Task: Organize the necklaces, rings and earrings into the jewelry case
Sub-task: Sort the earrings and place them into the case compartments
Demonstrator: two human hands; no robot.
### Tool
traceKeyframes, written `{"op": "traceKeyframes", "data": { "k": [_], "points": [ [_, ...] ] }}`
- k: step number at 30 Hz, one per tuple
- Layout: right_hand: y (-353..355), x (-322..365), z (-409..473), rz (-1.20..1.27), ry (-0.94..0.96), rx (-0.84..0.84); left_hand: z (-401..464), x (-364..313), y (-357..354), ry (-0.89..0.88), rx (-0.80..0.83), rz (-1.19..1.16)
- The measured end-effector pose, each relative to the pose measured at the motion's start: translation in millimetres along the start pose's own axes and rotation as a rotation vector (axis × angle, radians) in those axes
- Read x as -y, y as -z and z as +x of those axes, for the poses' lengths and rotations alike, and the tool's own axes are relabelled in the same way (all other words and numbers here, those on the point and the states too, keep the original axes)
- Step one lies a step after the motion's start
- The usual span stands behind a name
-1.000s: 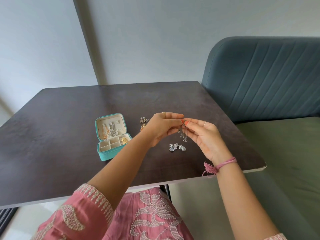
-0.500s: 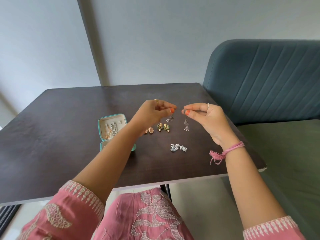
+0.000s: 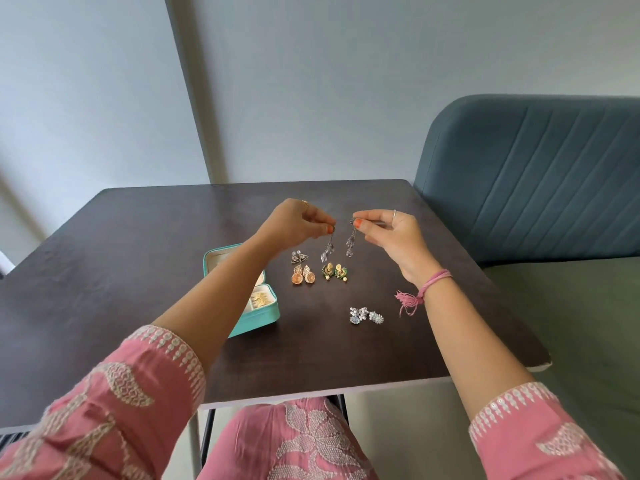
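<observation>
My left hand (image 3: pixel 294 225) pinches one silver dangling earring (image 3: pixel 327 249) and my right hand (image 3: pixel 388 233) pinches its twin (image 3: pixel 350 244); both hang above the dark table (image 3: pixel 138 258). The open teal jewelry case (image 3: pixel 258 315) lies under my left forearm, partly hidden, with gold pieces in its tray. On the table lie triangular silver earrings (image 3: pixel 300 257), peach-gold earrings (image 3: pixel 303 275), green-gold earrings (image 3: pixel 335 271) and pearl-silver earrings (image 3: pixel 366 315).
A blue-grey upholstered seat back (image 3: pixel 536 174) and a green cushion (image 3: pixel 571 323) stand to the right of the table. A grey wall is behind. The table's near right corner (image 3: pixel 543 363) is chipped white.
Both hands rose and drew apart, separating the two silver dangling earrings, one in each hand. The view tilted, showing more earrings on the table.
</observation>
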State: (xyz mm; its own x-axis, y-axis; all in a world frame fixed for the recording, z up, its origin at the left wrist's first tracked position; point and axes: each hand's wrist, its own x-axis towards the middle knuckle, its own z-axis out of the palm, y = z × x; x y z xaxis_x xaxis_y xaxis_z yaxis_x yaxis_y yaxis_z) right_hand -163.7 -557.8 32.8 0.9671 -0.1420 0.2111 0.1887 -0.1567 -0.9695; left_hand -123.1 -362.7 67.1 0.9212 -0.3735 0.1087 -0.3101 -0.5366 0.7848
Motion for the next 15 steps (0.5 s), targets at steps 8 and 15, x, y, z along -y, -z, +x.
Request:
{"op": "traceKeyframes", "data": {
  "k": [8,15],
  "points": [
    [-19.2,-24.7,33.1,-0.108,0.023,0.034,27.8,19.5,-2.5,0.015,0.036,0.118],
    [-24.4,-40.8,50.5,-0.144,0.005,0.052,46.9,32.4,-7.0,0.017,0.042,0.171]
  ]
}}
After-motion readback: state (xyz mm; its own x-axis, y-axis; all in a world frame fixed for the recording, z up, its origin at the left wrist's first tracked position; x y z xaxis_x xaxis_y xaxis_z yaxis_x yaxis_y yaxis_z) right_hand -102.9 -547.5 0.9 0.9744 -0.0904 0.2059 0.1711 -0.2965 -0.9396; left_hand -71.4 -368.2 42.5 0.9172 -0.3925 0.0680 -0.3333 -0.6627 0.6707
